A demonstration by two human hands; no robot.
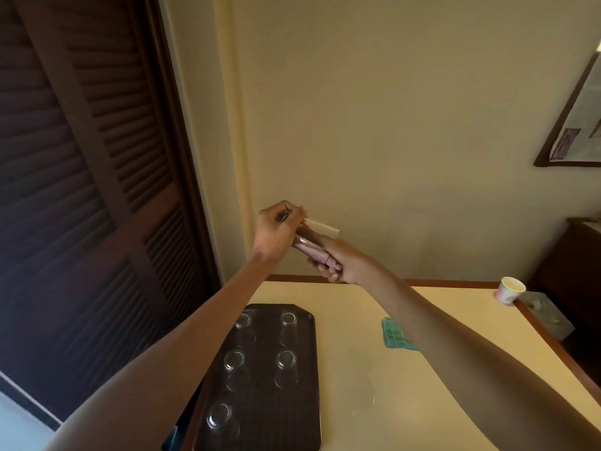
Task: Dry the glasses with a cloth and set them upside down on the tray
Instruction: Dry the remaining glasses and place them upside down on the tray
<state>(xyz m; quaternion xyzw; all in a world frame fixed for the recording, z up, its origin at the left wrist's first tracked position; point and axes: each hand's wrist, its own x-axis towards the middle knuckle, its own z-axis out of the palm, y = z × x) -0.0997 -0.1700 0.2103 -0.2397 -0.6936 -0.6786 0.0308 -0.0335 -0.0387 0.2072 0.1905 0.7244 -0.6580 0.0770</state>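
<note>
The tray (260,340) lies at the left of the surface (374,369), its long side running away from the person. Five glasses (234,359) stand upside down on it in two columns, three left and two right. A cloth (395,333) lies right of the tray, apart from it. A cup (509,289) stands at the far right corner. Above the far edge, the left hand (276,234) and the right hand (338,262) hold a glass (309,247) between them.

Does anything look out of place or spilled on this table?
Nothing stands out. Five glasses stand upside down in tidy rows on the tray, none tipped, no spill visible. A green cloth lies flat on the table; a paper cup sits upright near its far corner.
</note>
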